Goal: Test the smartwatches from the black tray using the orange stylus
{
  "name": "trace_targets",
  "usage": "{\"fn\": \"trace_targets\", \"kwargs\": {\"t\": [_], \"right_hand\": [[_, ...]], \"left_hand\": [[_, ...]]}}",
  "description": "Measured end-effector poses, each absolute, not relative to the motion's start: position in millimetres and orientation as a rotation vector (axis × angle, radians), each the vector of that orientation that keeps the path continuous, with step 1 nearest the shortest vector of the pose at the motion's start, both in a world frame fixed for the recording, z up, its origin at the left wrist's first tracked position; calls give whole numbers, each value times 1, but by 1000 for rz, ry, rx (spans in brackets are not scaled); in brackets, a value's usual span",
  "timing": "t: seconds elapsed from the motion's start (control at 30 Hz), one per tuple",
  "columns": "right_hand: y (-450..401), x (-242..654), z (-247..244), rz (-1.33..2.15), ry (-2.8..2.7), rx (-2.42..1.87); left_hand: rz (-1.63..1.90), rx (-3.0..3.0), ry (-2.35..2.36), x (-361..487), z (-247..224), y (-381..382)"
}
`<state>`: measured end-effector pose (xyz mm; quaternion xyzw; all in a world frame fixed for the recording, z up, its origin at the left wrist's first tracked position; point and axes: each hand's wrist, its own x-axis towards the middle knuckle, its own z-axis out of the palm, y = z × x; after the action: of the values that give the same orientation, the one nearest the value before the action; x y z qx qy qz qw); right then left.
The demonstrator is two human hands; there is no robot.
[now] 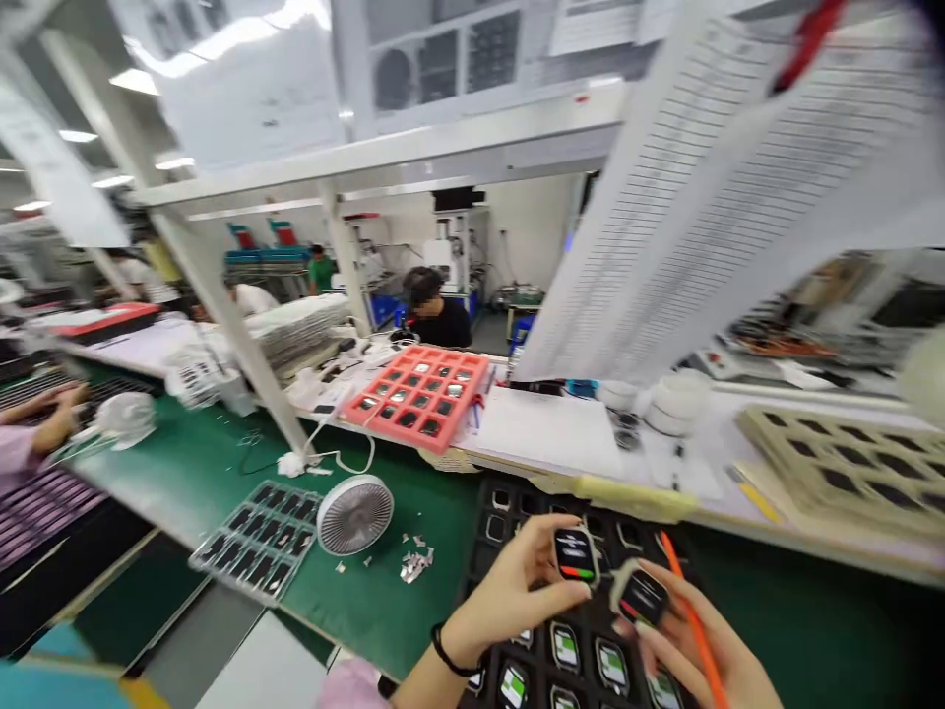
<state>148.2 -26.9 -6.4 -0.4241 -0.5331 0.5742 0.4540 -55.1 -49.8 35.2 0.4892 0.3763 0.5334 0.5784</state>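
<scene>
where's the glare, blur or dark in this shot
In the head view, glare streaks the hanging sheet at upper left; there too, the watch in the right hand looks blurred, its text unreadable; also in the head view, the bench at lower right falls dark.

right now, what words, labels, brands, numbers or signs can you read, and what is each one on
No text can be read for certain.
Watch in the left hand: white lines on its screen, too small.
Other watch in the right hand: screen lettering, too blurred.
Hanging sheets: rows of print, too blurred.
Posted sheets up top: faint marks, unreadable.
</scene>
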Motion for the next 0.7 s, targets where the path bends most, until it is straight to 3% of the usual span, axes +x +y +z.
{"fn": "trace_targets", "kwargs": {"t": [0.7], "right_hand": [[-10, 146, 1, 1445, -1267, -1051]], "left_hand": [[1249, 1212, 1076, -39, 7, -21]]}}
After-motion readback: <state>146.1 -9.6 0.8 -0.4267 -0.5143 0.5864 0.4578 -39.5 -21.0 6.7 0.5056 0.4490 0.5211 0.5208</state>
